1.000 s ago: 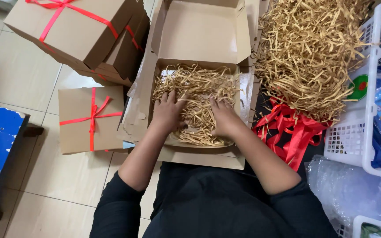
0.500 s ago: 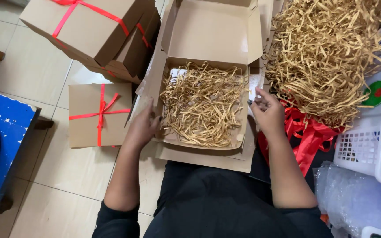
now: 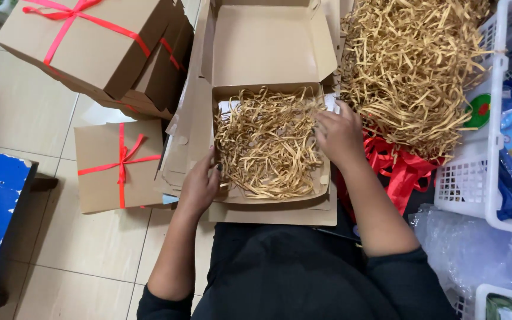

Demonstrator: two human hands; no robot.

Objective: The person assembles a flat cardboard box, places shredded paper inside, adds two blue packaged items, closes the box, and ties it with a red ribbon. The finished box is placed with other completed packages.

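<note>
Now both hands have left the filling: the left hand [image 3: 198, 186] grips the left edge of the box [image 3: 268, 53], the right hand [image 3: 339, 133], fingers loosely bent, rests on its right edge. Shreds [image 3: 268, 142] lie spread inside it, looking settled.

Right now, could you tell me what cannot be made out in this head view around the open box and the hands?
- Floor of the open cardboard box: covered by the shredded paper.
- Left hand fingertips: curled over the box's edge, out of sight.
- Red ribbons: partly under the loose shred pile and behind the right hand.
- White basket: cut off by the right edge.
</note>
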